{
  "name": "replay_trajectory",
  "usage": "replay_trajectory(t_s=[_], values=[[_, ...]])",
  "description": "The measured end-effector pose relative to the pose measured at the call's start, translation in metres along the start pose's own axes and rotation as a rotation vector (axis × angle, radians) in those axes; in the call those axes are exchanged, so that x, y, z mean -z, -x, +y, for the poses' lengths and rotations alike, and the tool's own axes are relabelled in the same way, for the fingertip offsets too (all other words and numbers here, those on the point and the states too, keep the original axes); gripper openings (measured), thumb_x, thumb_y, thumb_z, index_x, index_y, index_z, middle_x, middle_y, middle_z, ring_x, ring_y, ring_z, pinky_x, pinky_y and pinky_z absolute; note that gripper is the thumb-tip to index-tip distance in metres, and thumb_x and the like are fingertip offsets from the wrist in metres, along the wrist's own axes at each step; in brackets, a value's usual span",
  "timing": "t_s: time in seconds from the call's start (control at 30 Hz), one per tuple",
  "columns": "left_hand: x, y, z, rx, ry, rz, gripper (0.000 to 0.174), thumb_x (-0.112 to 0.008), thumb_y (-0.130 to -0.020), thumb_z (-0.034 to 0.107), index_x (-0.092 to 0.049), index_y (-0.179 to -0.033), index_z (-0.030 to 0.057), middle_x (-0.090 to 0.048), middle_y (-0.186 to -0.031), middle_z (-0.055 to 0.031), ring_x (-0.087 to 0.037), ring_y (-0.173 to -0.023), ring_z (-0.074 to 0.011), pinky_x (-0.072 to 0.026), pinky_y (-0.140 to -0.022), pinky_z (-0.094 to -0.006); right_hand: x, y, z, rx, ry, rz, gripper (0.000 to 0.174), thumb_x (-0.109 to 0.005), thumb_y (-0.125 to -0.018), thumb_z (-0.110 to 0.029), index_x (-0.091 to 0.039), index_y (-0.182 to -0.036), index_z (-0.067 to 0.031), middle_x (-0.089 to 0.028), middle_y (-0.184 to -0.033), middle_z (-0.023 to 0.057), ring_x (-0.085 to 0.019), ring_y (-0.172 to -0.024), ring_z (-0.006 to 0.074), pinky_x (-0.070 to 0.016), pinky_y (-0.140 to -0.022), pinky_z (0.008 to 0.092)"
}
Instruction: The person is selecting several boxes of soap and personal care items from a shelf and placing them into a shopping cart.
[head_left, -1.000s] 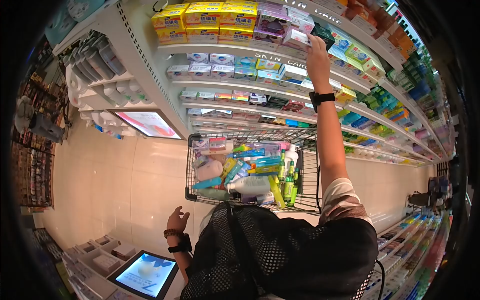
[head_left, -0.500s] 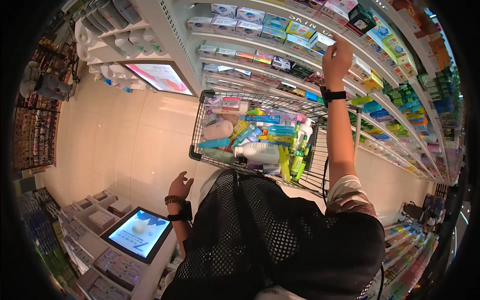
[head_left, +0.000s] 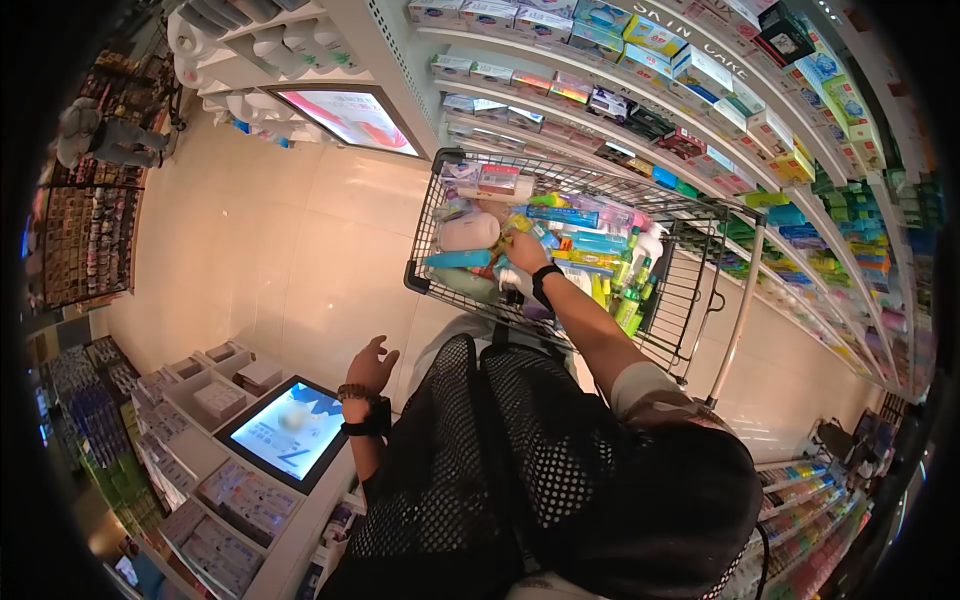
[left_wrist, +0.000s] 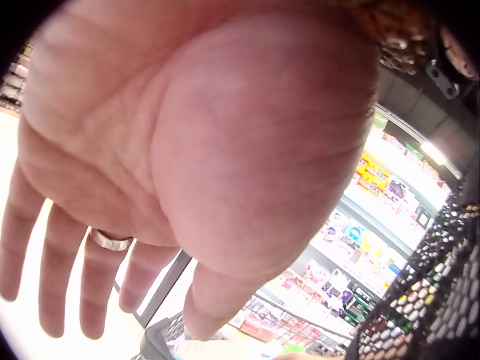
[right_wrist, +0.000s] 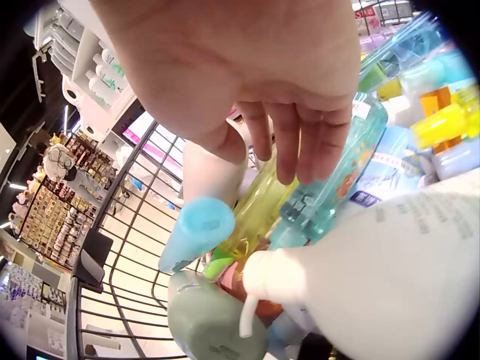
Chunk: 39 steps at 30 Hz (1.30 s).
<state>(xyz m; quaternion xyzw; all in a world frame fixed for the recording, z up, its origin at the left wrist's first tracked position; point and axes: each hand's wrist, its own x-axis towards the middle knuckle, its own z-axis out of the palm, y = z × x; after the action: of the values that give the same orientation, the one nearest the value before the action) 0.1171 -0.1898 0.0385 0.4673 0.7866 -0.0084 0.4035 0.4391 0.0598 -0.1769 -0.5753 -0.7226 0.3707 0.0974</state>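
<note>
My right hand (head_left: 525, 252) reaches down into a loaded shopping cart (head_left: 430, 205). In the right wrist view its loosely bent fingers (right_wrist: 285, 154) hang over a clear yellow bottle (right_wrist: 255, 214) and a teal bottle (right_wrist: 334, 184), fingertips right at them. Around the hand lie a pale blue tube (right_wrist: 196, 229), a grey-green bottle (right_wrist: 210, 322) and a large white pump bottle (right_wrist: 390, 262). A pink bottle (head_left: 468, 232) is left of the hand in the head view. My left hand (head_left: 370, 366) hangs beside the body with relaxed fingers; its palm (left_wrist: 150, 127) holds nothing.
Shelves of boxed soaps (head_left: 700, 75) run along the cart's far side. A lit screen (head_left: 285, 430) on a display counter stands near my left hand. Another wall screen (head_left: 350, 115) is beyond the cart. A person (head_left: 110, 135) stands at the far left.
My right hand has left a white box on the soap shelf and come down into the cart. The head view has shifted, placing the cart farther right. My left hand stays at my side.
</note>
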Motion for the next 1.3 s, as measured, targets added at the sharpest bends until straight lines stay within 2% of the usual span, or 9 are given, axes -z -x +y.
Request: replay_trajectory(t_s=[0.3, 0.57, 0.77, 0.87, 0.93, 1.07, 1.17, 1.23, 1.3], values=[[-0.01, 0.043, -0.059, 0.141, 0.072, 0.001, 0.056, -0.065, -0.092, 0.034, -0.053, -0.138, 0.0043, -0.072, -0.112, -0.0178, -0.071, -0.096, -0.0342, -0.0559, -0.086, -0.0426, -0.006, -0.073, -0.044, -0.216, 0.008, 0.718, 0.036, -0.066, -0.084, -0.022, -0.055, -0.108, 0.0024, -0.059, -0.11, 0.0207, -0.059, -0.099, 0.0416, -0.0485, -0.085, 0.0504], [-0.038, 0.084, -0.101, 0.251, 0.159, 0.058, 0.054, -0.067, -0.093, 0.032, -0.054, -0.136, 0.0026, -0.073, -0.11, -0.0175, -0.069, -0.104, -0.0324, -0.054, -0.091, -0.0406, -0.016, -0.167, -0.037, -0.794, -0.45, 0.607, 0.054, -0.075, -0.081, -0.026, -0.054, -0.116, 0.0085, -0.052, -0.122, 0.0352, -0.061, -0.101, 0.0502, -0.053, -0.089, 0.0504], [-0.026, 0.092, -0.07, 0.117, 0.228, 0.064, 0.047, -0.068, -0.092, 0.026, -0.058, -0.133, 0.0048, -0.071, -0.113, -0.018, -0.07, -0.103, -0.0314, -0.056, -0.085, -0.0405, 0.002, -0.111, -0.025, -0.649, -1.322, 0.518, 0.024, -0.078, -0.076, -0.009, -0.069, -0.091, 0.0073, -0.072, -0.083, 0.0149, -0.069, -0.065, 0.0293, -0.0564, -0.061, 0.0401], [0.009, 0.078, -0.004, -0.348, 0.851, 0.239, 0.029, -0.055, -0.1, 0.009, -0.061, -0.127, 0.0007, -0.07, -0.107, -0.0109, -0.068, -0.099, -0.0207, -0.0565, -0.083, -0.0339, 0.062, -0.037, -0.067, -0.306, -1.152, 0.299, 0.033, -0.077, -0.078, -0.009, -0.069, -0.107, 0.0059, -0.073, -0.086, 0.0108, -0.067, -0.065, 0.0147, -0.0479, -0.054, 0.0261], [0.028, 0.06, 0.035, -0.481, 1.15, 0.128, 0.034, -0.05, -0.103, 0.013, -0.055, -0.134, 0.0011, -0.065, -0.113, -0.0133, -0.065, -0.103, -0.0226, -0.0575, -0.084, -0.0368, 0.093, 0.014, -0.111, -0.054, -0.817, 0.324, 0.047, -0.077, -0.076, -0.008, -0.066, -0.121, 0.0015, -0.072, -0.091, 0.0103, -0.067, -0.071, 0.0177, -0.0502, -0.06, 0.0305], [0.017, 0.001, 0.099, -0.617, 0.839, -0.073, 0.068, -0.061, -0.099, 0.014, -0.024, -0.156, 0.0065, -0.048, -0.144, -0.0146, -0.057, -0.119, -0.0237, -0.0569, -0.086, -0.034, 0.177, 0.161, -0.244, 0.448, -0.211, 0.454, 0.054, -0.075, -0.076, -0.005, -0.062, -0.128, -0.0008, -0.063, -0.112, 0.0126, -0.062, -0.097, 0.0274, -0.0506, -0.08, 0.0373], [0.032, 0.015, 0.165, -0.966, 0.768, -0.131, 0.063, -0.043, -0.106, 0.044, -0.03, -0.154, 0.0047, -0.046, -0.148, -0.0168, -0.054, -0.126, -0.0312, -0.0493, -0.101, -0.0415, 0.187, 0.227, -0.272, 0.849, -0.135, 0.361, 0.054, -0.074, -0.076, -0.002, -0.061, -0.129, 0.0005, -0.059, -0.126, 0.0143, -0.055, -0.115, 0.0342, -0.0474, -0.095, 0.0406], [0.039, 0.042, 0.191, -0.754, 1.598, -0.756, 0.084, -0.029, -0.099, 0.07, -0.033, -0.152, 0.0043, -0.051, -0.142, -0.0205, -0.056, -0.126, -0.0354, -0.0454, -0.106, -0.0458, 0.201, 0.266, -0.281, 0.865, -0.181, 0.339, 0.05, -0.073, -0.077, -0.001, -0.062, -0.125, 0.0008, -0.061, -0.126, 0.0146, -0.056, -0.116, 0.0343, -0.0478, -0.095, 0.0412], [0.04, 0.061, 0.204, -0.814, 1.523, -0.763, 0.102, -0.024, -0.09, 0.084, -0.031, -0.153, 0.0034, -0.055, -0.137, -0.0239, -0.057, -0.124, -0.0383, -0.0477, -0.104, -0.049, 0.209, 0.288, -0.272, 0.896, -0.225, 0.313, 0.046, -0.072, -0.077, 0.0, -0.064, -0.122, 0.0011, -0.062, -0.126, 0.0149, -0.058, -0.116, 0.0343, -0.0483, -0.096, 0.0417]])
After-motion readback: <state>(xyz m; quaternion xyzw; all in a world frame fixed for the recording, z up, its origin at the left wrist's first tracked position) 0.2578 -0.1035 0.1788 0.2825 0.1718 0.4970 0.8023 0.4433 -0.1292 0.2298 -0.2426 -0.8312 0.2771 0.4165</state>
